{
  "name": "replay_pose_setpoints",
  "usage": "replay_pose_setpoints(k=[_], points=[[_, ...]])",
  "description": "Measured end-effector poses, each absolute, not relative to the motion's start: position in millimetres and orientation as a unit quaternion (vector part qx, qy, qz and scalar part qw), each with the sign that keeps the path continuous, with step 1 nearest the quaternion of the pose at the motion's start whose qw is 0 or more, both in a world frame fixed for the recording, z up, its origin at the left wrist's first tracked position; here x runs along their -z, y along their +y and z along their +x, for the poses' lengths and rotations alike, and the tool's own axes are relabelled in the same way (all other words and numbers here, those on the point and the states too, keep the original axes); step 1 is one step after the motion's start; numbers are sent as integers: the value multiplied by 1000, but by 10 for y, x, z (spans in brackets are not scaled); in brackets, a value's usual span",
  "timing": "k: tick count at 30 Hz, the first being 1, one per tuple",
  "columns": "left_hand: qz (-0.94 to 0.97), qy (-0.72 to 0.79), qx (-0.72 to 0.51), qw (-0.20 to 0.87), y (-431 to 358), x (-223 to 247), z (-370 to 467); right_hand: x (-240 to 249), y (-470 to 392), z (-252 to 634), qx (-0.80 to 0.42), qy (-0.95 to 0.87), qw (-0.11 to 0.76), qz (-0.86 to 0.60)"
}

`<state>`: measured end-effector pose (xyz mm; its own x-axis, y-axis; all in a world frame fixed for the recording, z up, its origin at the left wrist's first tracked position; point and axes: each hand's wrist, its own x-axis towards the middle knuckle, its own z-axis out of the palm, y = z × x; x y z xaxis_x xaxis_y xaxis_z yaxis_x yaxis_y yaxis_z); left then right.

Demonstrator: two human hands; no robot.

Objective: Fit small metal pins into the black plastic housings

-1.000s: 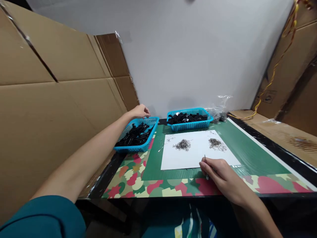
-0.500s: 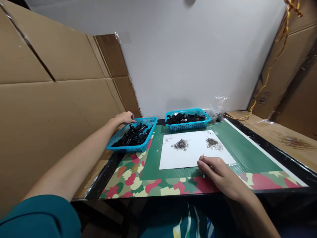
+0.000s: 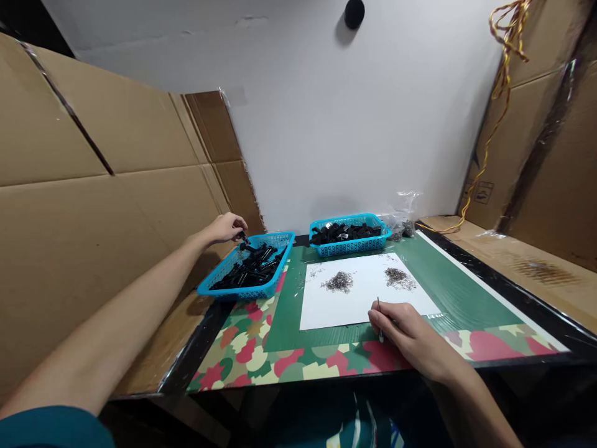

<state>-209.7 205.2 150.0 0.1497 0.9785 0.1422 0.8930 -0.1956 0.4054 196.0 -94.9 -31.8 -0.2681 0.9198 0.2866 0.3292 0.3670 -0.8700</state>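
Note:
My left hand (image 3: 227, 228) is over the far left corner of the left blue basket (image 3: 242, 291). Its fingers are closed on a small black plastic part (image 3: 243, 236). Many similar black parts (image 3: 256, 264) lie heaped in that basket. Near the table's front edge, my right hand (image 3: 403, 326) is closed around a thin stick-like tool (image 3: 379, 309) with a pale lower end. Beyond the tool lies a white sheet (image 3: 336, 314). On it are two piles of tiny metal pieces, a left pile (image 3: 339, 282) and a right pile (image 3: 397, 278).
A second blue basket (image 3: 347, 249) with black parts stands at the back. Beside it sits a clear plastic bag (image 3: 403, 221) with dark contents. Cardboard (image 3: 116, 218) walls the left side, and a yellow cord (image 3: 485, 155) hangs at the right over the tabletop.
My left hand has lifted slightly from the basket, and a black part now shows in its fingers. The right hand keeps its grip on the tool. The camera view has shifted a little.

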Motion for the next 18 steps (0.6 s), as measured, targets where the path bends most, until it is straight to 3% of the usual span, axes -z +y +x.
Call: replay_pose_setpoints(k=[4, 8, 15, 18], points=[[755, 555, -332, 111, 1941, -1649, -1859, 317, -952, 1957, -354, -712, 422, -434], [773, 453, -401, 191, 1677, -1539, -1368, 349, -945, 1953, -349, -708, 433, -435], [802, 295, -321, 408, 830, -785, -439, 378, -887, 1863, -306, -629, 563, -441], [786, 251, -287, 487, 546, -526, -232, 342, -917, 1802, -296, -611, 571, -461]])
